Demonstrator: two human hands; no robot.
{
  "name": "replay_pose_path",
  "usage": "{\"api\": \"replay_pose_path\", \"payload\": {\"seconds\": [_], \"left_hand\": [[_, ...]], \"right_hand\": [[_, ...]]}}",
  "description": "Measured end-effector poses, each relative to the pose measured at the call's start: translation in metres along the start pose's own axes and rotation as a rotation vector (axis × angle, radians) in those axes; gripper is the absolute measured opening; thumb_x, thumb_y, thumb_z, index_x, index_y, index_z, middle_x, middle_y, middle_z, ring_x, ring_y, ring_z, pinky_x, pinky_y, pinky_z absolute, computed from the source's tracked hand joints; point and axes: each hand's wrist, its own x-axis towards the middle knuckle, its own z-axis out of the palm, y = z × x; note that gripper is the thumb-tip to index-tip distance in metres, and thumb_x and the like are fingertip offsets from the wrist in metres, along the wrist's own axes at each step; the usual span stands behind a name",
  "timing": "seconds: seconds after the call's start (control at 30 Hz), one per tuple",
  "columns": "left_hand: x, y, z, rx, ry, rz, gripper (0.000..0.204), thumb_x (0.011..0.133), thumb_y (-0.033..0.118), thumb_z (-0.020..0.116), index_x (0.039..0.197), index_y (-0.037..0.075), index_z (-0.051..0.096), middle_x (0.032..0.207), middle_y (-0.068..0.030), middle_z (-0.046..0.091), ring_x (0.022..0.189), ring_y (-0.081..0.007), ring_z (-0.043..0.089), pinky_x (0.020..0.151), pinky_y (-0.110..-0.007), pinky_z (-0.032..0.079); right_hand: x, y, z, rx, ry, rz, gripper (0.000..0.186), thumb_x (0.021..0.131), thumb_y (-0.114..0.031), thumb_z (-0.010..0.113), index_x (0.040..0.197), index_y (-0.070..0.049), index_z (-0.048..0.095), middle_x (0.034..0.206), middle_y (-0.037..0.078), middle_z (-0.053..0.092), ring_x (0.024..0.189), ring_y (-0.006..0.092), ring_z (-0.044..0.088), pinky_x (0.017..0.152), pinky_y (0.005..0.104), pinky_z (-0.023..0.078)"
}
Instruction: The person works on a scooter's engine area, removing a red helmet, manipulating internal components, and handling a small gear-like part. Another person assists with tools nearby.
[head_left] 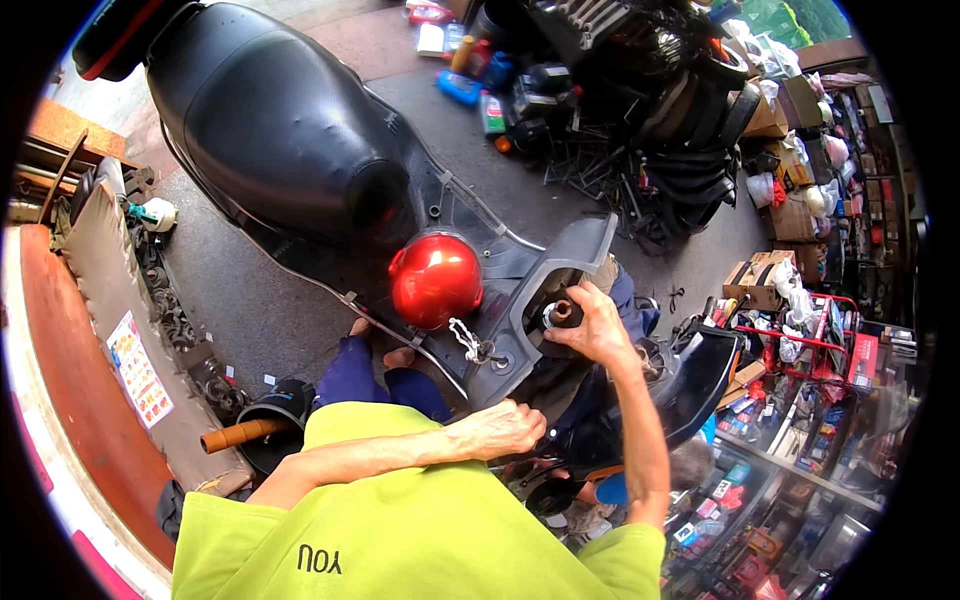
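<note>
A black scooter seat (250,140) stretches to the upper left, with a round red helmet (435,282) on the floorboard. My right hand (585,320) is closed on a brownish metal steering stem (561,311) with a silver ring, inside the opening of the grey front panel (520,318). My left hand (505,428) is closed just below that panel, over dark parts; what it holds, if anything, is hidden. A white cord (465,335) hangs by the keyhole on the panel.
Oil bottles (460,85), tools and tires (700,170) crowd the upper right. Cartons (752,280) and glass cases of small goods (760,510) fill the right. A board (70,360) and black bucket (275,450) stand left. Another person's head (690,465) shows low at right.
</note>
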Motion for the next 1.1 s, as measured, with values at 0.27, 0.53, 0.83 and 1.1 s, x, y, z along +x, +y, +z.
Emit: {"api": "replay_pose_path", "payload": {"seconds": [0.27, 0.53, 0.83, 1.1], "left_hand": [[0.001, 0.002, -0.003, -0.116, 0.022, -0.041, 0.013, 0.076, 0.009, 0.058, 0.080, -0.004, 0.060, 0.073, -0.0127, 0.060, 0.066, -0.0249, 0.064, 0.056, -0.036, 0.050], [0.000, 0.000, 0.000, 0.018, 0.014, -0.005, 0.013, 0.076, 0.013, 0.057, 0.081, 0.000, 0.058, 0.072, -0.0068, 0.056, 0.063, -0.0181, 0.061, 0.051, -0.030, 0.046], [-0.002, 0.001, 0.007, -0.085, 0.033, -0.010, 0.032, 0.081, 0.018, 0.058, 0.104, -0.005, 0.060, 0.078, -0.0082, 0.060, 0.067, -0.0198, 0.062, 0.054, -0.031, 0.047], [0.016, -0.011, -0.052, -0.304, 0.279, -0.027, 0.031, 0.082, 0.021, 0.072, 0.103, 0.001, 0.063, 0.075, -0.0053, 0.056, 0.063, -0.0187, 0.059, 0.049, -0.031, 0.048]], "right_hand": [[-0.031, -0.052, 0.057, -0.073, 0.500, 0.381, 0.063, 0.065, -0.013, 0.085, 0.114, 0.009, 0.052, 0.110, 0.023, 0.051, 0.096, 0.0422, 0.057, 0.083, 0.0437, 0.049], [-0.024, -0.010, 0.040, 0.011, 0.383, 0.077, 0.049, 0.060, -0.012, 0.084, 0.098, 0.006, 0.059, 0.093, 0.017, 0.057, 0.081, 0.0351, 0.060, 0.071, 0.0390, 0.050], [-0.010, 0.003, 0.012, 0.048, 0.118, -0.013, 0.054, 0.062, -0.013, 0.084, 0.106, 0.005, 0.058, 0.099, 0.019, 0.056, 0.092, 0.0384, 0.059, 0.079, 0.0412, 0.050], [-0.110, -0.014, 0.062, 0.650, 0.604, 0.598, 0.031, 0.075, -0.006, 0.077, 0.102, 0.002, 0.065, 0.094, 0.009, 0.070, 0.084, 0.0153, 0.064, 0.080, 0.0308, 0.051]]}}
